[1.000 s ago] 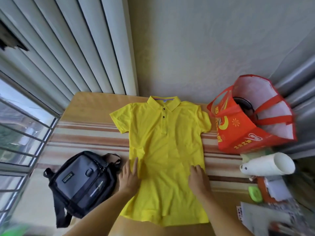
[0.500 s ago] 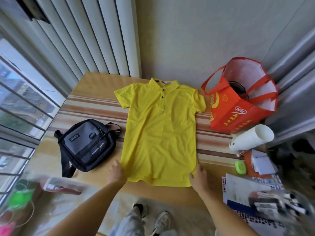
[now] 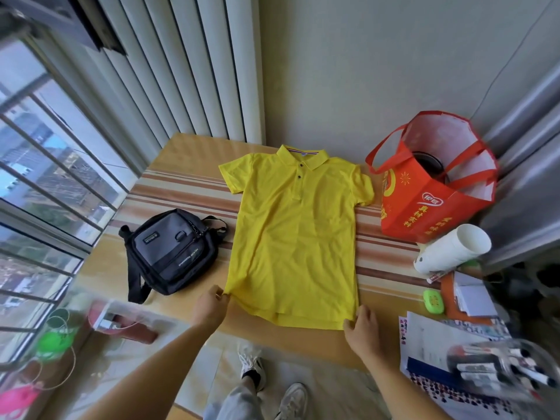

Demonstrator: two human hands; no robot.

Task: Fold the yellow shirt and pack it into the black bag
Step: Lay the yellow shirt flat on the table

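Wooden table (image 3: 188, 150), partly covered by a striped cloth (image 3: 169, 195), is used as the work surface, presumably because a flat, wide area is needed for folding. Laid flat on it, front up, collar toward the wall and hem toward the person, is the yellow shirt (image 3: 295, 234); it is spread out and not yet folded, and a few creases are seen near the lower left side. An orange bag (image 3: 424, 204) is stood open just beside the shirt's right sleeve, well out of the folding area. The black bag (image 3: 174, 250) is set on the table just to the left of the shirt, within easy reach for packing; whether its zip is open cannot be told from this angle. A white roll of paper (image 3: 451, 248) and a small green case (image 3: 434, 301) are left at the right edge, with papers nearby.

The hem's left corner is pinched by the left hand (image 3: 210, 306), fingers curled on the fabric. The hem's right corner is met by the right hand (image 3: 360, 327); its fingers appear closed on the cloth, though the pinch itself is partly hidden. Both corners are likely held so that the body can be drawn taut and smoothed, or lifted for a first fold toward the collar.
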